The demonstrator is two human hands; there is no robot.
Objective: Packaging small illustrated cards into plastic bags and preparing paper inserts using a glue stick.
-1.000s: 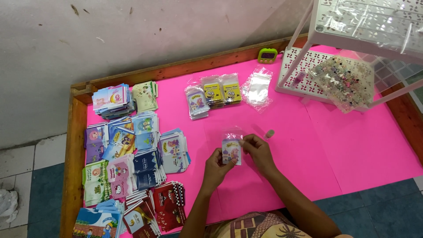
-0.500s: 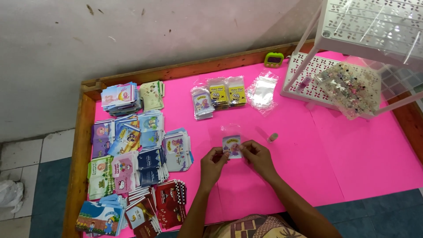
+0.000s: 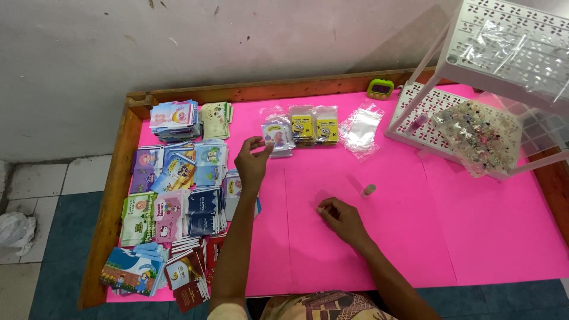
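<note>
- Left hand [image 3: 252, 163]: stretched forward over the pink table cover [image 3: 415, 237], thumb and forefinger pinched on the lower left corner of a small clear packet with a purple-and-yellow card inside [image 3: 277, 135]. Other fingers loosely curled.
- That packet lies on or just over a short stack of like packets at the far middle of the table; whether it is fully set down cannot be told.
- Just to its right, touching in a row: two clear packets with yellow cartoon cards [image 3: 314, 124].
- Further right, slightly apart: a pile of clear plastic sleeves [image 3: 361, 129].
- Right hand [image 3: 339, 218]: resting on the pink cover near the table's middle, fingers bent inward with tips close together on the surface. Nothing visible between them; whether they pinch anything small cannot be told.
- A small pale cylindrical piece [image 3: 368, 190] lies just beyond the right hand, apart from it.
- Left part of table: stacks of printed cards [image 3: 178, 178] in many colours, in rows from far edge to near edge, some fanned.
- Far right: white perforated plastic rack [image 3: 504, 47], a clear bag of small mixed beads or trinkets [image 3: 480, 139] on its lower shelf.
- Far edge, on the wooden rim [image 3: 112, 195]: small green device [image 3: 380, 89].
</note>
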